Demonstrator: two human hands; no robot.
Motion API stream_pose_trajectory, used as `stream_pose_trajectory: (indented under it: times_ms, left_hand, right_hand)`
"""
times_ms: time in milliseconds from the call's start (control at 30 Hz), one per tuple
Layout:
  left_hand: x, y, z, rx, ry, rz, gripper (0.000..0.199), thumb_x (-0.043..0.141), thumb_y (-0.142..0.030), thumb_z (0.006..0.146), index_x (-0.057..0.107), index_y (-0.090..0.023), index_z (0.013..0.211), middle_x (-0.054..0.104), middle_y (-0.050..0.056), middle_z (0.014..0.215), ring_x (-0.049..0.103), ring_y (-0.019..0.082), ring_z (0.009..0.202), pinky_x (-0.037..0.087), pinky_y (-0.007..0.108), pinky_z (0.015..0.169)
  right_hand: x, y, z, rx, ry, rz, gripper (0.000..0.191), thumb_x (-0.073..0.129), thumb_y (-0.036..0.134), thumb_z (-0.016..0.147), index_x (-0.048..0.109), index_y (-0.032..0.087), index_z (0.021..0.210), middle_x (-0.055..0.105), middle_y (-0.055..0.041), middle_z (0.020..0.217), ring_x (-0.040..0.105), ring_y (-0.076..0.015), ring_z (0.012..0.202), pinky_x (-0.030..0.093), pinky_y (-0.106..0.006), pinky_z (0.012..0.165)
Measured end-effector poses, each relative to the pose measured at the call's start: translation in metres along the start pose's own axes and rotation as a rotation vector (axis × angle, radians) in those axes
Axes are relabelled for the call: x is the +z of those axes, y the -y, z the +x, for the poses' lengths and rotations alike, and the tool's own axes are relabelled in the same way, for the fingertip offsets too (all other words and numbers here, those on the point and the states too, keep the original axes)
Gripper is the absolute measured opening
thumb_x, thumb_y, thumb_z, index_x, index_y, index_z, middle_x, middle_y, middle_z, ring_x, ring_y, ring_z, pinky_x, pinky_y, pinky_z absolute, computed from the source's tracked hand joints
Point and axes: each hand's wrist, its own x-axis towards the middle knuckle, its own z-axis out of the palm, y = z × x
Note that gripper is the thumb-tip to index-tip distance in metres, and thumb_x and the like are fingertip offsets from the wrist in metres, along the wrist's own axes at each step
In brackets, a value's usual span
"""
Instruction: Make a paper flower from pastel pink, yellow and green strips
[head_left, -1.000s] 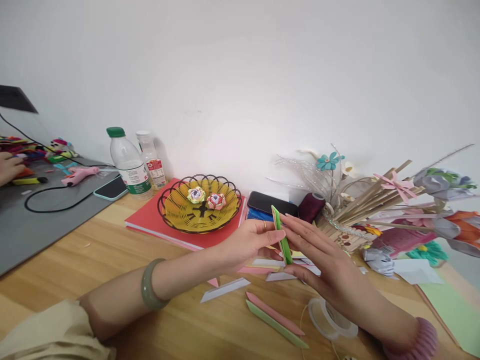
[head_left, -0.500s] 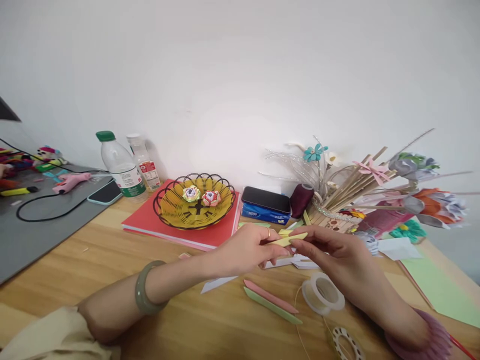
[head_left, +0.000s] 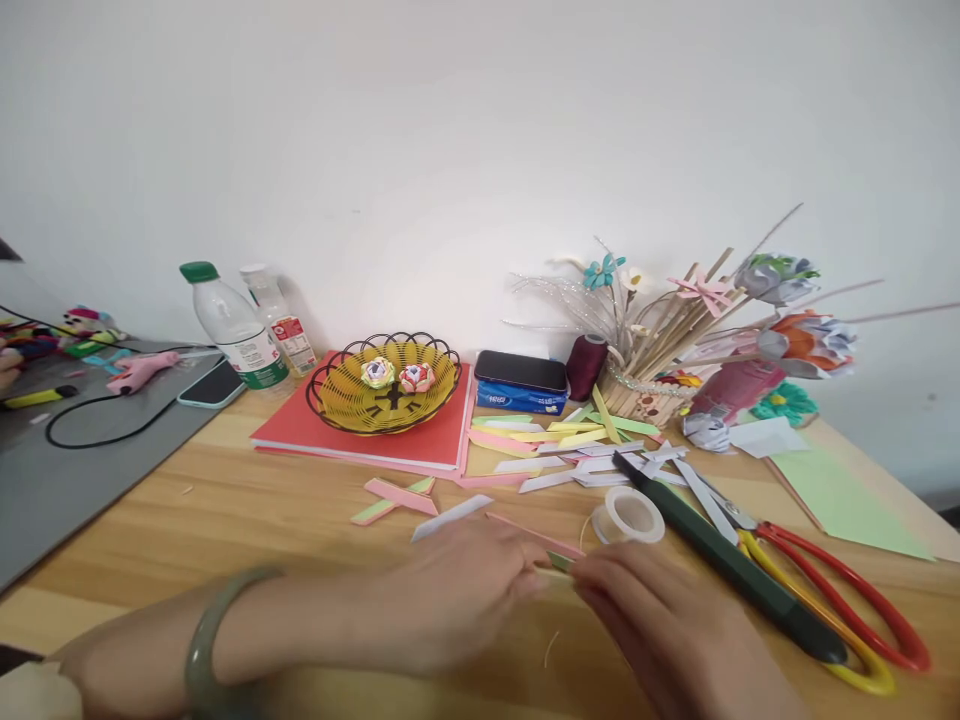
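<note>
Over the table (head_left: 247, 510), we pinch a yellow strip (head_left: 555, 574) between the fingertips of our left hand (head_left: 457, 590) and our right hand (head_left: 660, 620), both blurred by motion. Just behind it show a green strip (head_left: 561, 562) and a pink strip (head_left: 536, 532), partly hidden by our hands. We have a spool (head_left: 630, 515) just beyond our right hand; right of that, the cutter (head_left: 750, 568) overlaps the scissors (head_left: 892, 625). Farther back, two flowers (head_left: 377, 373) sit in the basket (head_left: 352, 415).
</note>
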Motion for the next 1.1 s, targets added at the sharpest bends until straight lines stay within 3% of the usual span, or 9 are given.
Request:
stream_pose_trajectory:
  times_ms: [67, 133, 300, 400, 500, 733, 900, 1000, 1100]
  left_hand:
    - [0.013, 0.006, -0.014, -0.091, 0.061, 0.032, 0.02, 0.038, -0.019, 0.085, 0.056, -0.018, 0.093, 0.062, 0.003, 0.086, 0.055, 0.014, 0.076, 0.04, 0.024, 0.067]
    - [0.024, 0.014, -0.021, -0.132, 0.07, 0.101, 0.015, 0.042, -0.019, 0.083, 0.057, -0.017, 0.082, 0.061, 0.002, 0.078, 0.052, 0.013, 0.07, 0.04, 0.023, 0.063]
    - [0.035, 0.029, -0.022, 0.062, -0.075, 0.37, 0.021, 0.045, -0.021, 0.084, 0.061, -0.016, 0.071, 0.059, 0.003, 0.076, 0.049, 0.016, 0.08, 0.04, 0.03, 0.075]
    - [0.038, 0.036, -0.021, 0.073, -0.101, 0.404, 0.019, 0.049, -0.024, 0.083, 0.064, -0.019, 0.071, 0.058, 0.002, 0.071, 0.05, 0.016, 0.077, 0.04, 0.028, 0.068]
    - [0.041, 0.042, -0.021, 0.058, -0.111, 0.36, 0.013, 0.055, -0.028, 0.08, 0.063, -0.019, 0.075, 0.059, 0.001, 0.073, 0.051, 0.015, 0.079, 0.041, 0.028, 0.073]
    - [0.035, 0.043, -0.022, 0.058, -0.077, 0.288, 0.012, 0.052, -0.023, 0.081, 0.06, -0.018, 0.073, 0.06, 0.001, 0.075, 0.051, 0.015, 0.08, 0.04, 0.027, 0.074]
    - [0.028, 0.046, -0.01, 0.029, -0.135, 0.334, 0.008, 0.052, -0.017, 0.08, 0.06, -0.017, 0.08, 0.062, 0.002, 0.079, 0.052, 0.016, 0.081, 0.04, 0.028, 0.069]
    - [0.023, 0.044, 0.001, 0.066, -0.083, 0.449, 0.013, 0.049, -0.017, 0.081, 0.061, -0.016, 0.076, 0.063, 0.003, 0.078, 0.052, 0.018, 0.082, 0.04, 0.033, 0.076]
    - [0.017, 0.04, 0.009, 0.099, -0.068, 0.514, 0.016, 0.047, -0.02, 0.082, 0.061, -0.016, 0.076, 0.062, 0.006, 0.09, 0.048, 0.023, 0.097, 0.041, 0.035, 0.076]
  right_hand:
    - [0.016, 0.009, -0.014, 0.078, 0.045, 0.007, 0.022, 0.035, 0.017, 0.088, 0.057, 0.022, 0.088, 0.064, -0.0025, 0.078, 0.06, -0.0146, 0.069, 0.048, -0.025, 0.058]
    - [0.029, 0.016, -0.023, 0.113, 0.088, 0.004, 0.025, 0.033, 0.016, 0.089, 0.056, 0.022, 0.082, 0.062, -0.0016, 0.072, 0.059, -0.0148, 0.064, 0.046, -0.025, 0.055]
    - [0.046, 0.02, -0.026, 0.133, -0.008, -0.066, 0.03, 0.031, 0.018, 0.09, 0.059, 0.021, 0.077, 0.06, -0.0042, 0.071, 0.057, -0.0173, 0.068, 0.044, -0.028, 0.058]
    - [0.051, 0.019, -0.024, 0.152, -0.035, -0.08, 0.031, 0.034, 0.02, 0.09, 0.06, 0.021, 0.075, 0.059, -0.0037, 0.07, 0.056, -0.0165, 0.067, 0.044, -0.027, 0.058]
    - [0.052, 0.018, -0.024, 0.162, -0.027, -0.084, 0.031, 0.034, 0.021, 0.09, 0.06, 0.021, 0.073, 0.059, -0.0032, 0.069, 0.056, -0.0159, 0.065, 0.043, -0.026, 0.056]
    - [0.047, 0.017, -0.023, 0.147, 0.086, -0.079, 0.026, 0.037, 0.021, 0.09, 0.057, 0.021, 0.075, 0.058, -0.0025, 0.07, 0.056, -0.0173, 0.066, 0.043, -0.029, 0.058]
    - [0.044, 0.007, -0.016, 0.197, 0.047, -0.171, 0.014, 0.041, 0.021, 0.087, 0.054, 0.019, 0.083, 0.061, -0.0047, 0.073, 0.059, -0.0195, 0.068, 0.045, -0.031, 0.058]
    - [0.044, 0.0, -0.012, 0.253, 0.052, -0.204, 0.009, 0.044, 0.019, 0.084, 0.052, 0.018, 0.087, 0.062, -0.005, 0.072, 0.06, -0.0205, 0.066, 0.046, -0.031, 0.055]
    - [0.047, -0.006, -0.011, 0.268, 0.067, -0.214, 0.022, 0.045, 0.018, 0.083, 0.05, 0.015, 0.104, 0.064, -0.0075, 0.079, 0.061, -0.0215, 0.071, 0.049, -0.033, 0.059]
